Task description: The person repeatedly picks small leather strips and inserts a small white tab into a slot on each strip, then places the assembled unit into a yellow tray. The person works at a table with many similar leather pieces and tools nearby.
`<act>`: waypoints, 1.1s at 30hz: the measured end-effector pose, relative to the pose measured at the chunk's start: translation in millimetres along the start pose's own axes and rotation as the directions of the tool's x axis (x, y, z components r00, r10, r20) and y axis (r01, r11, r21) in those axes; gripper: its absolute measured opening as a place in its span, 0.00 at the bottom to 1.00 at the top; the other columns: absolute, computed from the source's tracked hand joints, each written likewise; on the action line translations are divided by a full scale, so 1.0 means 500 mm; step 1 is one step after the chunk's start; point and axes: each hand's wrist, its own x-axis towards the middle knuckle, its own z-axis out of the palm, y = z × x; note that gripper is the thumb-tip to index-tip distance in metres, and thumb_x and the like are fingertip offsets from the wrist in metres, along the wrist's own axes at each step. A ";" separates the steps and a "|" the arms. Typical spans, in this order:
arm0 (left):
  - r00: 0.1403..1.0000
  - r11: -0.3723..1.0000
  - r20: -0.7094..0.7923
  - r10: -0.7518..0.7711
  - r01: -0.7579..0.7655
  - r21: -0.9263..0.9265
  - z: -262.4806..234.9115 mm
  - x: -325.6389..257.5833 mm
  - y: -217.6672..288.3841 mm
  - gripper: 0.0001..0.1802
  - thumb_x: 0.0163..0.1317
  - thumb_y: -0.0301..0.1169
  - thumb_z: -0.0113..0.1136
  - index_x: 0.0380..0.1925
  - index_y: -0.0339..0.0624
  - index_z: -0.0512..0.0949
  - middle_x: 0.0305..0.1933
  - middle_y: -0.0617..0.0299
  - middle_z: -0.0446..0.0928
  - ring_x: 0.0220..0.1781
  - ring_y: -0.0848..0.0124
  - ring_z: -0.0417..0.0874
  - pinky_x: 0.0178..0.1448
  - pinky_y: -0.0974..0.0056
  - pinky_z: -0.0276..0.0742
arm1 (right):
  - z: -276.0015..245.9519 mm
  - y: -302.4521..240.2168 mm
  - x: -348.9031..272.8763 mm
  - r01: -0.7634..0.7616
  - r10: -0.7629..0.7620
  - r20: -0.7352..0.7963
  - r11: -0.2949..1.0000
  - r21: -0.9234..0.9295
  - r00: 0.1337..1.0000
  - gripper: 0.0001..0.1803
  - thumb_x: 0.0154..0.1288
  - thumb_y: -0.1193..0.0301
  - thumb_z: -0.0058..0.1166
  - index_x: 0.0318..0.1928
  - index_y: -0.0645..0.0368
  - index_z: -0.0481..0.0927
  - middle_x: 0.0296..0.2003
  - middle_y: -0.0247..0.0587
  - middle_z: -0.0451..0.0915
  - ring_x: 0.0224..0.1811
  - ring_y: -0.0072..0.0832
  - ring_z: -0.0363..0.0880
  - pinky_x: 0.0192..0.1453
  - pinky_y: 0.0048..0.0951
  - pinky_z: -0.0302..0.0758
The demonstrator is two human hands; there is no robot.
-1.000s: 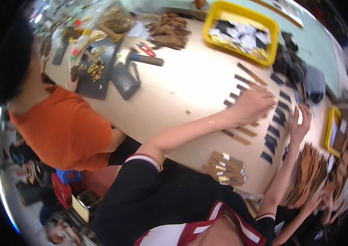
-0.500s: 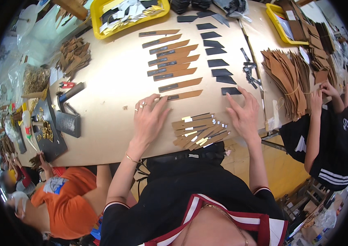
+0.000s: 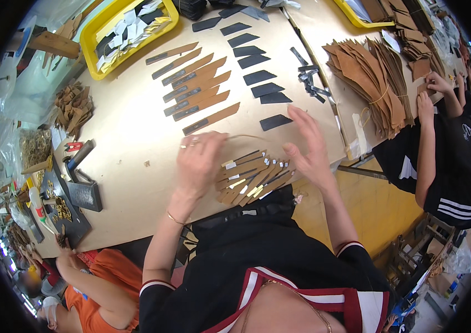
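My left hand (image 3: 197, 166), slightly blurred, has its fingers closed on one end of a brown leather strip (image 3: 249, 136). The strip is lifted off the table and seen nearly edge-on, bowing toward my right hand (image 3: 310, 147). That hand is open, thumb and fingers apart, its fingertips beside the nearest black slanted piece (image 3: 275, 122). Beyond my left hand lies a row of brown leather strips (image 3: 213, 117) with dark patches on one end. More black pieces (image 3: 263, 76) form a second row. Between my wrists, a fanned pile of narrow brown strips (image 3: 252, 177) carries white and yellow tags.
A yellow tray (image 3: 88, 41) of scraps stands far left. A hammer (image 3: 77, 155) and a dark metal block (image 3: 84, 195) lie at left. Banded brown leather pieces (image 3: 365, 83) and small black strips (image 3: 313, 83) lie at right. Co-workers sit on both sides.
The nearest brown strip has come up off the table in my left hand. My right hand has moved off the nearest black piece. The whole view has swung.
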 end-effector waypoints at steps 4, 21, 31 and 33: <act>0.956 0.935 0.286 -0.061 0.155 -0.320 0.014 0.036 0.075 0.07 0.65 0.27 0.62 0.42 0.42 0.83 0.32 0.57 0.83 0.32 0.63 0.84 0.42 0.61 0.76 | -0.018 -0.023 0.007 -0.263 0.161 0.229 0.798 0.542 0.960 0.32 0.65 0.69 0.66 0.66 0.66 0.71 0.61 0.44 0.76 0.55 0.26 0.78 0.59 0.29 0.74; 0.717 0.521 0.472 -0.512 0.697 -0.494 0.076 0.078 0.054 0.08 0.65 0.23 0.65 0.42 0.30 0.83 0.32 0.66 0.82 0.30 0.85 0.76 0.34 0.77 0.73 | 0.036 0.013 0.060 -0.367 0.389 -0.097 0.911 0.189 0.916 0.11 0.61 0.75 0.66 0.42 0.62 0.81 0.33 0.36 0.85 0.30 0.20 0.82 0.37 0.23 0.79; 0.693 0.513 0.473 -0.543 0.721 -0.467 0.074 0.079 0.042 0.07 0.65 0.23 0.64 0.40 0.30 0.83 0.31 0.66 0.82 0.29 0.85 0.76 0.34 0.77 0.74 | 0.032 0.000 0.073 -0.454 0.459 -0.013 0.883 0.118 0.889 0.10 0.61 0.75 0.66 0.40 0.64 0.80 0.31 0.34 0.83 0.25 0.16 0.78 0.31 0.21 0.75; 0.689 0.507 0.480 -0.543 0.725 -0.467 0.075 0.079 0.041 0.07 0.65 0.23 0.64 0.40 0.30 0.83 0.31 0.66 0.82 0.29 0.85 0.76 0.34 0.78 0.74 | 0.033 -0.001 0.075 -0.456 0.461 -0.013 0.882 0.121 0.887 0.09 0.61 0.76 0.66 0.40 0.64 0.80 0.30 0.34 0.83 0.24 0.15 0.78 0.30 0.20 0.74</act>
